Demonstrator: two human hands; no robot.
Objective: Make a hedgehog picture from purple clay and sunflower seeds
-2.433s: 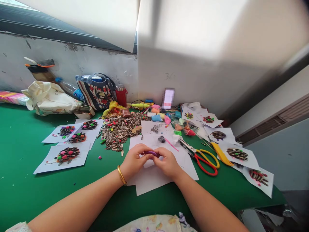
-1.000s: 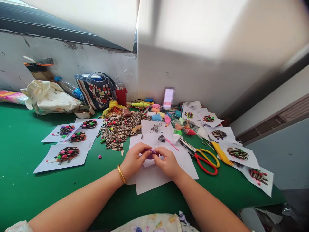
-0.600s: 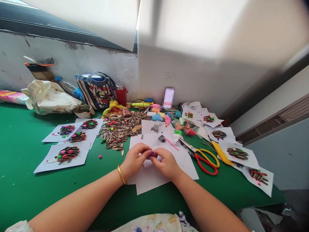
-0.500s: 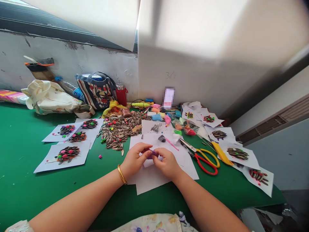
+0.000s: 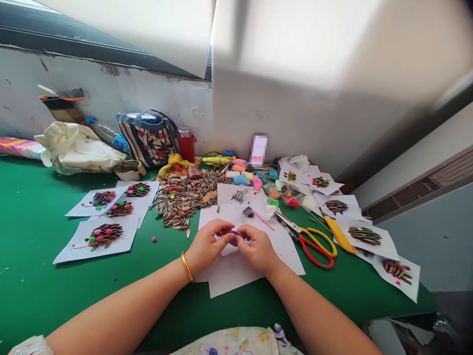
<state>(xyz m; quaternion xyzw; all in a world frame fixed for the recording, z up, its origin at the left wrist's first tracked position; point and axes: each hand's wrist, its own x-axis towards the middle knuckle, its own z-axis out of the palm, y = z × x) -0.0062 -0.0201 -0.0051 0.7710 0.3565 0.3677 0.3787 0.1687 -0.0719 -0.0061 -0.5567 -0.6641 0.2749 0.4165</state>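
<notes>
Between my two hands is a small, flattened purple piece of clay (image 5: pixel 235 238), pinched at both sides above white paper sheets (image 5: pixel 229 283). My left hand (image 5: pixel 209 246), with a gold bangle at the wrist, grips its left side. My right hand (image 5: pixel 258 249) grips its right side, and the fingers partly cover the piece. Just beyond the hands lie a black lump (image 5: pixel 248 212) and a pink tool (image 5: pixel 264 220) on the paper. A heap of striped sunflower seeds (image 5: pixel 181 199) spreads behind my left hand.
Red and yellow scissors (image 5: pixel 314 244) lie right of my right hand, beside a yellow-handled tool (image 5: pixel 342 236). Seed-decorated cards (image 5: pixel 127 241) rest on the left, others (image 5: pixel 384 224) on the right. Bags (image 5: pixel 148 138), a red flask (image 5: pixel 186 145) and coloured clay (image 5: pixel 241 180) stand along the wall.
The purple piece shows a wider, flatter, rounder face between the fingertips than before. Both hands keep nearly the same place, with small finger shifts.
</notes>
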